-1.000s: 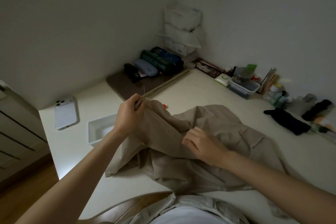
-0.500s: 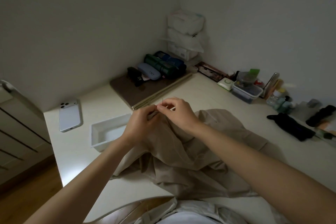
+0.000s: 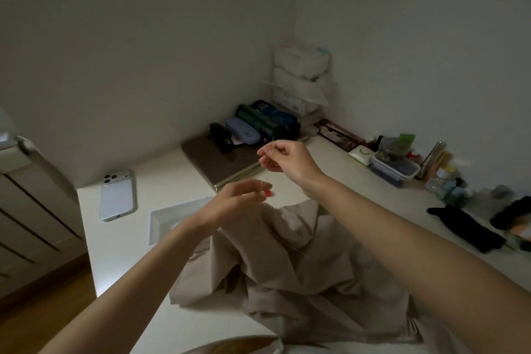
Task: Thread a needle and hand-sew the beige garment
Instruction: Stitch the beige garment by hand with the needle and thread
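Beige garment (image 3: 287, 267) beneath needle (image 3: 269, 152) in right hand's (image 3: 288, 158) pinch

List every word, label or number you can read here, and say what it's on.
No text here is readable.
Glasses case: small dark mark, too blurred to read.
Tissue packs: faint print, blurred.
Box under the packs: print too small to read.
Green rolls: labels blurred.

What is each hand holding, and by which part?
The right hand pinches the needle near its middle, both ends sticking out. The left hand is loosely curled above the beige garment; whether it holds anything cannot be told.
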`<state>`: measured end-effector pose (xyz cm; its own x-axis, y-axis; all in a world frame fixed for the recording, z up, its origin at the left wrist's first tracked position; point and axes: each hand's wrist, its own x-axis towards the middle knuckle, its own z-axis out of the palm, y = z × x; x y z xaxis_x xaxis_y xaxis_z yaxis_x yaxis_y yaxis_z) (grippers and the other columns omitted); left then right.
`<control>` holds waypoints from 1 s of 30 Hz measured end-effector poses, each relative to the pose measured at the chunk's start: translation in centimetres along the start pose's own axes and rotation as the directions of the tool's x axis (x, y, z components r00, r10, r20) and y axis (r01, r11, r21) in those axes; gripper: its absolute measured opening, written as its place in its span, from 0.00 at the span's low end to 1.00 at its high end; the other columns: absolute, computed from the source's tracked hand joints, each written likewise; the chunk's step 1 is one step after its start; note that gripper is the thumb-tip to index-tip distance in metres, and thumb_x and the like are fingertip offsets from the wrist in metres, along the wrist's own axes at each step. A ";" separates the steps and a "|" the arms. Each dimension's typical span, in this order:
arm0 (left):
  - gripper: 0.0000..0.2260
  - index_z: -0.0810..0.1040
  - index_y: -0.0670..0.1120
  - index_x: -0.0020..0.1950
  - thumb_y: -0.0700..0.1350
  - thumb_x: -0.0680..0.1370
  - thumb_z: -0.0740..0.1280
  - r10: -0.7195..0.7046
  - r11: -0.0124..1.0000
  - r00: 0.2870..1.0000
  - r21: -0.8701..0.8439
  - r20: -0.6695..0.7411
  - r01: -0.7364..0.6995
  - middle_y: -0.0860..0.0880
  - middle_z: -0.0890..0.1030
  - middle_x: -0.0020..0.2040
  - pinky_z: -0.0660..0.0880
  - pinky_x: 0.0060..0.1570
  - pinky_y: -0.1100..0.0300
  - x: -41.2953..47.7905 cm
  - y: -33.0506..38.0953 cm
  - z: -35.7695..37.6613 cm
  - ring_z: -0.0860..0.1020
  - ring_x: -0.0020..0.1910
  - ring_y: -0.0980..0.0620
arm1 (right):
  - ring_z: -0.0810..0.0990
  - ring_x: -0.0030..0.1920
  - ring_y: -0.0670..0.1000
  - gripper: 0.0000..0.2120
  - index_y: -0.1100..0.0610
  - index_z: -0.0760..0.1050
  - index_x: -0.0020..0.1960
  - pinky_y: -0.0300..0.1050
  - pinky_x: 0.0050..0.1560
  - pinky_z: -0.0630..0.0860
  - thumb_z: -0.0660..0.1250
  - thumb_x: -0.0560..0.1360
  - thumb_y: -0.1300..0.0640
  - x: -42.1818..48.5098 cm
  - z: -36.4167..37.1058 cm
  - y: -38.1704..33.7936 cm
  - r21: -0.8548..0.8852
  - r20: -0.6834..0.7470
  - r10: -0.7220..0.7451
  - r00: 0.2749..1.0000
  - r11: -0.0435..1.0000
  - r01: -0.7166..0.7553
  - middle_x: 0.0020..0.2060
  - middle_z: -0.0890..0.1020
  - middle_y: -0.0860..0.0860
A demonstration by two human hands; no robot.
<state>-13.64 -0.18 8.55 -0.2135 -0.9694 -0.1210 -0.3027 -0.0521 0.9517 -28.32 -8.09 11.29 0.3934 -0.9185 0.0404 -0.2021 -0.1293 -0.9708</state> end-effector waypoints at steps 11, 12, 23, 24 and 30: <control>0.08 0.77 0.44 0.43 0.46 0.78 0.63 0.138 0.843 0.958 -0.478 -0.252 -0.247 0.50 0.68 0.31 0.73 0.35 0.64 -1.0 3.1 -2.4 0.68 0.30 0.54 | 0.79 0.42 0.49 0.09 0.59 0.76 0.47 0.37 0.41 0.77 0.58 0.81 0.60 2.4 -1.3 2.6 0.088 -0.125 0.266 0.956 0.963 -0.256 0.39 0.79 0.52; 0.08 0.78 0.45 0.41 0.46 0.77 0.62 0.151 0.833 0.951 -0.484 -0.268 -0.269 0.50 0.67 0.31 0.73 0.33 0.64 -1.0 3.3 -2.7 0.67 0.29 0.54 | 0.79 0.42 0.48 0.09 0.59 0.76 0.47 0.37 0.40 0.76 0.58 0.81 0.60 2.4 -1.3 2.8 0.076 -0.133 0.282 0.950 0.959 -0.274 0.38 0.79 0.52; 0.09 0.79 0.46 0.44 0.48 0.77 0.62 0.179 0.943 0.943 -0.223 -0.282 -0.245 0.53 0.63 0.27 0.59 0.24 0.68 -0.8 4.6 -4.3 0.59 0.25 0.56 | 0.65 0.31 0.44 0.13 0.58 0.73 0.59 0.36 0.34 0.64 0.51 0.83 0.58 1.7 0.4 1.1 0.031 0.007 0.165 0.986 0.986 -0.165 0.32 0.68 0.48; 0.10 0.79 0.45 0.45 0.49 0.77 0.62 0.170 0.957 0.947 -0.182 -0.273 -0.224 0.53 0.63 0.26 0.59 0.25 0.68 -0.8 4.5 -4.3 0.59 0.25 0.56 | 0.63 0.29 0.43 0.14 0.58 0.73 0.59 0.35 0.31 0.63 0.51 0.83 0.55 1.3 0.6 0.4 0.112 0.080 0.148 0.986 0.981 -0.157 0.30 0.66 0.47; 0.10 0.76 0.39 0.48 0.40 0.82 0.57 0.102 0.989 0.956 -0.074 -0.274 -0.127 0.60 0.73 0.22 0.64 0.24 0.75 -0.6 4.9 -3.4 0.71 0.21 0.63 | 0.59 0.25 0.43 0.20 0.59 0.75 0.60 0.34 0.26 0.59 0.55 0.80 0.45 0.0 1.2 -2.2 0.238 0.424 0.064 0.903 0.955 -0.179 0.24 0.62 0.45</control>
<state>-11.82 -0.71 14.20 0.0196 -0.9981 0.0589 -0.2037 0.0537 0.9776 -26.77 -7.33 13.17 0.7228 -0.6795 -0.1259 -0.0499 0.1304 -0.9902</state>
